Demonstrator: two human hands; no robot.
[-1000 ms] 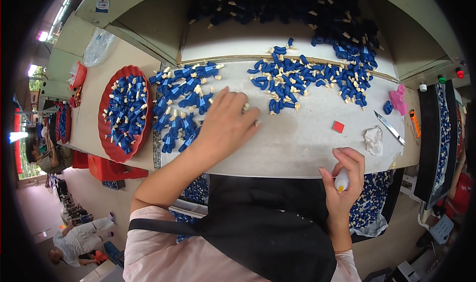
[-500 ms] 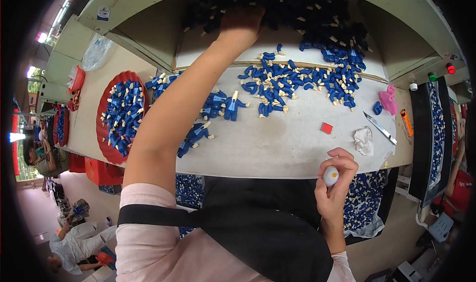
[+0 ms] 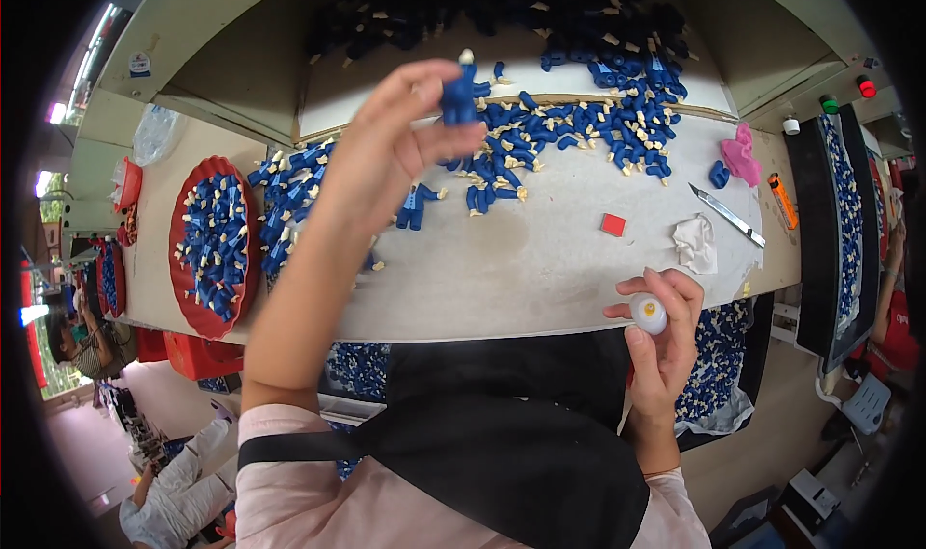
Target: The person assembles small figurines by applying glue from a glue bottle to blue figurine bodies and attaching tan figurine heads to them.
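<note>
Raised over the worktable, my left hand (image 3: pixel 394 129) is closed around a blue toy figure body (image 3: pixel 460 97) with a cream peg on top. My right hand (image 3: pixel 667 342) is at the table's front edge, its fingers curled round a small white bottle (image 3: pixel 649 315) with a yellowish tip that points up. Beyond the left hand lies a heap of small blue arms with cream hands (image 3: pixel 569 129). More blue figure bodies (image 3: pixel 291 187) lie to the left of my left forearm, and one figure body (image 3: pixel 415 207) rests just right of it.
A dark shelf recess at the back holds a heap of blue bodies (image 3: pixel 424 23). On the left stands a red scalloped tray (image 3: pixel 214 331) of blue parts. Toward the right lie a red square (image 3: pixel 612 225), crumpled tissue (image 3: pixel 695 244), a cutter knife (image 3: pixel 728 215) and a pink lump (image 3: pixel 741 153).
My left hand has come back out of the shelf recess toward me, now with a blue figure body in it. The right hand keeps the bottle, tilted slightly differently; the whole view has shifted.
</note>
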